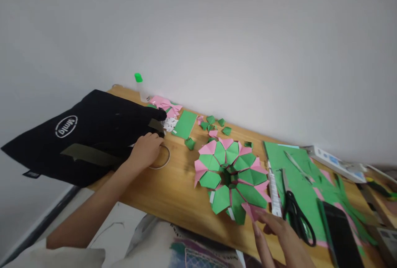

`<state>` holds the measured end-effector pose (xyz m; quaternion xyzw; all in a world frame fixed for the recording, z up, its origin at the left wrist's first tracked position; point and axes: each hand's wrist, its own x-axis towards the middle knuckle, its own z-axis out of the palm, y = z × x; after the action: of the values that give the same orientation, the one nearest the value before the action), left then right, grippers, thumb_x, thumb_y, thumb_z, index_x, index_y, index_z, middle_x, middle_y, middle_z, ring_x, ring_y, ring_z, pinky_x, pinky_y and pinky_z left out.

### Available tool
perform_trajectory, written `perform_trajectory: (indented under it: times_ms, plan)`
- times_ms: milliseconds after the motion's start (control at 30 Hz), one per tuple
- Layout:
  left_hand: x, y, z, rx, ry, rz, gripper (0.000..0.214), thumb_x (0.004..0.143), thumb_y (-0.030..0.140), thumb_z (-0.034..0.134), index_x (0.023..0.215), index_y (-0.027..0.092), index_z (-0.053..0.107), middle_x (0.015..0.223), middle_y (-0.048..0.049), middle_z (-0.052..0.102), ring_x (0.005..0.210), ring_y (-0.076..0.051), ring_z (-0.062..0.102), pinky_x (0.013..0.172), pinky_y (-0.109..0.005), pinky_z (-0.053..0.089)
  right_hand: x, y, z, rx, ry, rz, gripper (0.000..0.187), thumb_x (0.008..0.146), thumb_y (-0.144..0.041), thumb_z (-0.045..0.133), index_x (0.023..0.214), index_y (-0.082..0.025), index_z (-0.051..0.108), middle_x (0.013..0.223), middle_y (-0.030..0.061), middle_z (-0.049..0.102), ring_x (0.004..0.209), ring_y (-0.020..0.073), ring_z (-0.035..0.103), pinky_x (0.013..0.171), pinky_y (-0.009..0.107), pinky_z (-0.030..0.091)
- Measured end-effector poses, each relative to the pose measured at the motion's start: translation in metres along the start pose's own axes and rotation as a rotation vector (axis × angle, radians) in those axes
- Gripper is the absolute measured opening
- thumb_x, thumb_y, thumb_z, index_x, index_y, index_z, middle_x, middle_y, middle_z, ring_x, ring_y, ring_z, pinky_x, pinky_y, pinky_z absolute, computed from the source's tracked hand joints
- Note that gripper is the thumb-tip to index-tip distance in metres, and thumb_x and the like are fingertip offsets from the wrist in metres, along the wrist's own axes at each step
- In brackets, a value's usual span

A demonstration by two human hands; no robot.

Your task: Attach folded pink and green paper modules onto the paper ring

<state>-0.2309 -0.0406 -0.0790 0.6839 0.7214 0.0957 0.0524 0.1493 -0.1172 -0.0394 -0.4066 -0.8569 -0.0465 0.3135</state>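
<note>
A ring-shaped paper flower [220,162] of folded green and pink pieces lies on the wooden table, with a dark hole at its middle. At its near edge my right hand [279,230] pinches a folded pink paper piece [250,211] between thumb and fingers. A black cloth bag [102,123] with olive straps lies flat on the left. My left hand [147,149] is closed at the bag's right edge, its fingertips partly hidden against the cloth. Next to that hand, a thin pale loop [166,160] rests on the table.
Several folded green pieces [211,120] lie behind the flower. A green paper stack [185,123] and a green-capped bottle [141,88] stand near the wall. On the right are a white tube [274,195], black-handled scissors [296,218], green sheets [297,168], a phone [341,235] and a power strip [335,163].
</note>
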Motion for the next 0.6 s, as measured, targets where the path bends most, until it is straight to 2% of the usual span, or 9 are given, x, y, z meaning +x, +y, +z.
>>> perform_trajectory:
  times_ms: [67,167,233,300,367,433,500,600]
  plan:
    - [-0.001,-0.004,0.002,-0.051,0.010,0.022,0.016,0.091,0.020,0.056,0.080,0.013,0.065,0.083,-0.0057,0.065,0.086,-0.021,0.062,0.078,-0.037,0.049,0.006,-0.005,-0.002,0.027,-0.008,0.008,0.024,0.088,-0.017,0.060,0.112,-0.016,0.062,0.090,0.0084,0.074,0.075,0.0204,0.072,0.064,0.030,0.055]
    - [-0.008,-0.005,-0.004,-0.171,0.054,0.097,0.021,0.088,0.015,0.052,0.070,0.015,0.064,0.078,-0.0081,0.066,0.083,-0.023,0.063,0.075,-0.036,0.050,0.017,-0.016,-0.005,0.081,0.009,0.018,0.021,0.087,-0.017,0.062,0.107,-0.017,0.064,0.090,0.0077,0.074,0.076,0.0202,0.072,0.068,0.030,0.056]
    - [-0.017,0.001,-0.012,-0.278,0.103,0.168,0.019,0.089,0.019,0.051,0.077,0.017,0.066,0.081,-0.0063,0.069,0.081,-0.021,0.064,0.075,-0.033,0.052,0.028,-0.027,-0.005,0.172,0.022,0.048,0.017,0.086,-0.016,0.063,0.102,-0.019,0.066,0.089,0.0064,0.073,0.077,0.0201,0.072,0.070,0.031,0.057]
    - [-0.027,0.014,-0.021,-0.378,0.174,0.238,0.017,0.091,0.025,0.052,0.086,0.019,0.067,0.087,-0.0048,0.071,0.084,-0.019,0.066,0.077,-0.030,0.053,0.041,-0.041,-0.001,0.310,0.024,0.073,0.022,0.085,-0.013,0.062,0.105,-0.021,0.066,0.089,0.0046,0.073,0.079,0.0192,0.071,0.071,0.030,0.057]
    - [-0.036,0.033,-0.029,-0.470,0.273,0.310,0.018,0.093,0.030,0.054,0.089,0.019,0.067,0.091,-0.0051,0.073,0.087,-0.018,0.067,0.080,-0.030,0.054,0.056,-0.056,0.006,0.432,-0.059,0.108,0.025,0.087,-0.020,0.062,0.112,-0.021,0.064,0.093,0.0050,0.072,0.081,0.0184,0.069,0.070,0.031,0.057]
    - [-0.043,0.054,-0.035,-0.632,0.457,0.428,0.013,0.092,0.025,0.058,0.087,0.019,0.068,0.088,-0.0039,0.073,0.084,-0.016,0.067,0.078,-0.028,0.054,0.069,-0.070,0.014,0.521,-0.127,0.130,0.032,0.086,-0.027,0.065,0.118,-0.022,0.062,0.101,0.0060,0.072,0.085,0.0177,0.068,0.071,0.031,0.057]
    - [-0.049,0.073,-0.039,-0.752,0.633,0.521,0.008,0.090,0.016,0.060,0.087,0.020,0.067,0.084,-0.0016,0.072,0.081,-0.013,0.067,0.075,-0.026,0.055,0.075,-0.079,0.020,0.637,-0.134,0.147,0.026,0.085,-0.025,0.066,0.111,-0.022,0.065,0.097,0.0043,0.072,0.084,0.0159,0.067,0.072,0.030,0.057]
    - [-0.056,0.093,-0.044,-0.771,0.686,0.565,0.013,0.089,0.009,0.059,0.090,0.020,0.066,0.086,-0.0017,0.071,0.082,-0.012,0.067,0.076,-0.025,0.056,0.073,-0.086,0.023,0.788,-0.069,0.211,0.014,0.085,-0.018,0.065,0.099,-0.021,0.068,0.085,0.0019,0.073,0.076,0.0137,0.068,0.068,0.026,0.056]
